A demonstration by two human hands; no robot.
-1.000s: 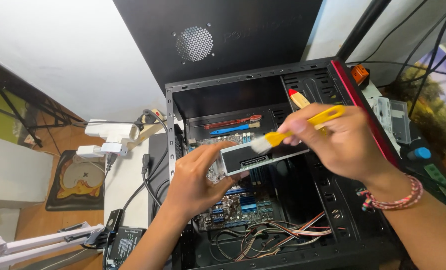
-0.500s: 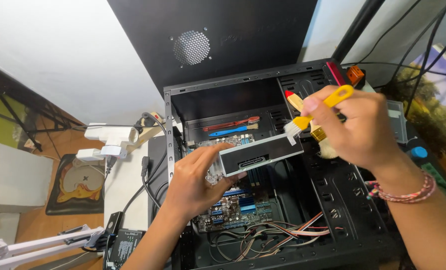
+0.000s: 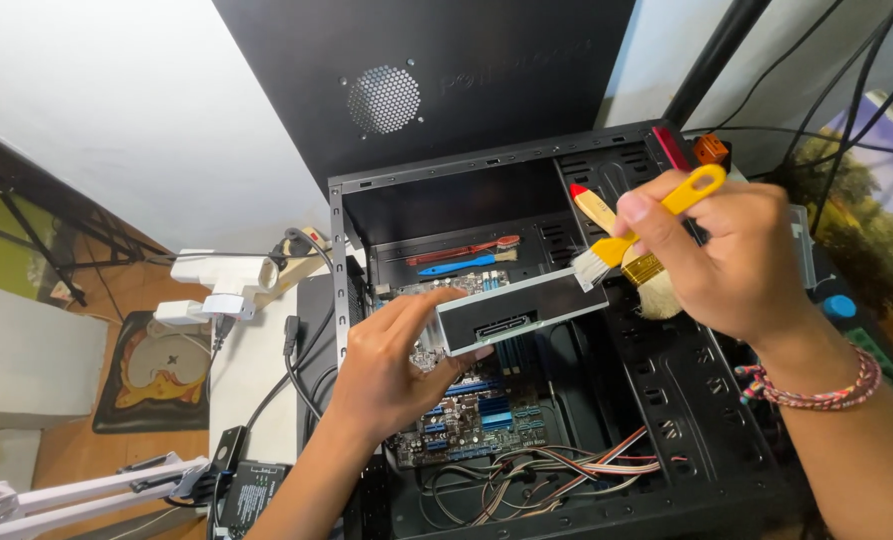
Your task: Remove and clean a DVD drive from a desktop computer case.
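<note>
The right hand point(image 3: 736, 255) is curled tight around a small brush with a smooth yellow plastic handle point(image 3: 656, 222) and short white bristles. The bristles touch the far end of a flat, box-shaped drive with a shiny grey metal body and a dark top point(image 3: 521, 312). The same hand also holds a second brush with a pale wooden handle and a red tip point(image 3: 594, 208), which has a gold metal band and soft, fluffy cream bristles that hang just behind the drive. A beaded bracelet in pink and other colours point(image 3: 816, 385) sits on the right wrist. The left hand point(image 3: 396, 365) grips the near end of the drive, thumb on top and fingers under it, and holds it up in the air. The drive hangs over the big open black metal computer case point(image 3: 706, 420), which lies on its side with rows of small holes in its walls. Below the drive, inside the case, is a flat green and blue circuit board point(image 3: 476, 410). Nearer than the drive, thin wires in many colours point(image 3: 556, 475) curl on the case floor. Behind the drive, a thin red tool point(image 3: 461, 250) and a thin blue tool point(image 3: 461, 264) lie side by side in the case.
</note>
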